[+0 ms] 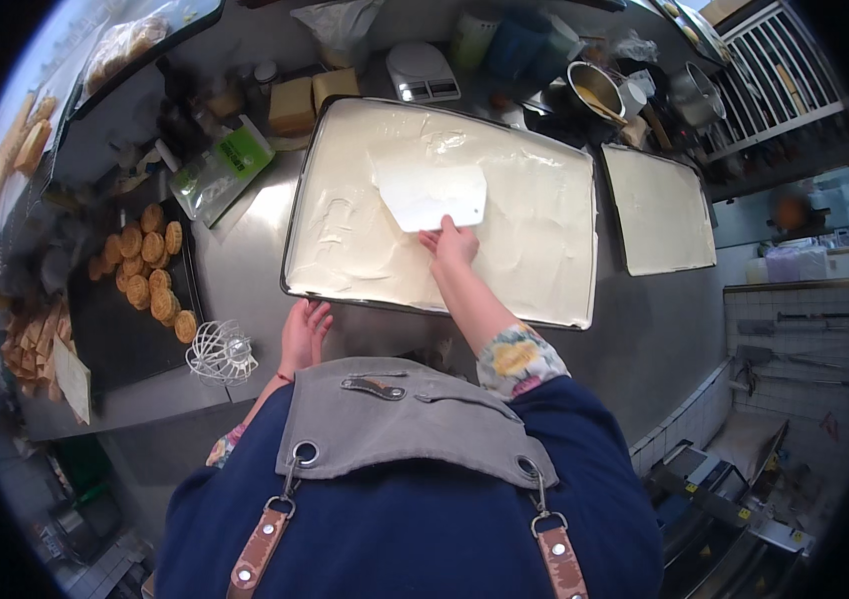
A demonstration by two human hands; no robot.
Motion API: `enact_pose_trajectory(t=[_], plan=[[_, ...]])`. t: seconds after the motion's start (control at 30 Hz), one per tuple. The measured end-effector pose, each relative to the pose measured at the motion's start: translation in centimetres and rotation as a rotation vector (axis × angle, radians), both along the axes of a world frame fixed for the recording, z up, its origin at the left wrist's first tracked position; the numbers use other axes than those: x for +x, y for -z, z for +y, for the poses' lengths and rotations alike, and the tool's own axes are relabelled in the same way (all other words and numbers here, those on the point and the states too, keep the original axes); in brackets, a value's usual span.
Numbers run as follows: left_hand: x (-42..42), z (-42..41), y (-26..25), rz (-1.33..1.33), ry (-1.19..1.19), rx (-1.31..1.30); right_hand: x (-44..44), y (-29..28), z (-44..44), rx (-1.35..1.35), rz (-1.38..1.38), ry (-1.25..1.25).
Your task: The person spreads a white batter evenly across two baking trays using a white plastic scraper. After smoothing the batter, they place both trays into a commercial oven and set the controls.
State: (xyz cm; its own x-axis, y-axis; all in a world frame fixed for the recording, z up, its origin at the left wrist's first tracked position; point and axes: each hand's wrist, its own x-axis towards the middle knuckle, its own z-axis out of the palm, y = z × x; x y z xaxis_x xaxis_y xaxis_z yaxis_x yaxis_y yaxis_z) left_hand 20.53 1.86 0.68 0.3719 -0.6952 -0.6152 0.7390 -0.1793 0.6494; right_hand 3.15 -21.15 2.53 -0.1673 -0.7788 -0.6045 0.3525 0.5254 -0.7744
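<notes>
A large baking tray (287,247) lies before me, covered to its edges with a pale cream or batter layer (537,247). My right hand (456,243) grips a white plastic dough scraper (436,196) by its near edge, over the middle of the layer. Ridges and smears mark the surface to the left of the scraper and beyond it. Beside the tray's near left corner is my left hand (306,333), holding nothing, its fingers loosely spread. Whether those fingertips touch the tray rim I cannot tell.
To the right sits a second coated tray (660,210). On the left, a dark tray (125,329) carries several round pastries (151,262), with a whisk head (222,353) near its corner. A kitchen scale (421,71), bread blocks (312,99) and a metal bowl (595,90) stand behind.
</notes>
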Motion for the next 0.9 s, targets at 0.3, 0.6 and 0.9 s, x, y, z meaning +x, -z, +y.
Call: enact_pose_trajectory(t=[0.3, 0.6, 0.9], plan=[[0.9, 0.5, 0.5, 0.048, 0.027, -0.018, -12.7, -3.2, 15.6, 0.054, 0.042, -0.111], [0.3, 0.5, 0.7, 0.036, 0.018, -0.01, -6.9, -2.3, 1.7, -0.147, -0.114, -0.428], [-1.2, -0.4, 0.0, 0.02, -0.06, 0.047, -14.5, 1.0, -7.2, -0.08, 0.419, -0.68]])
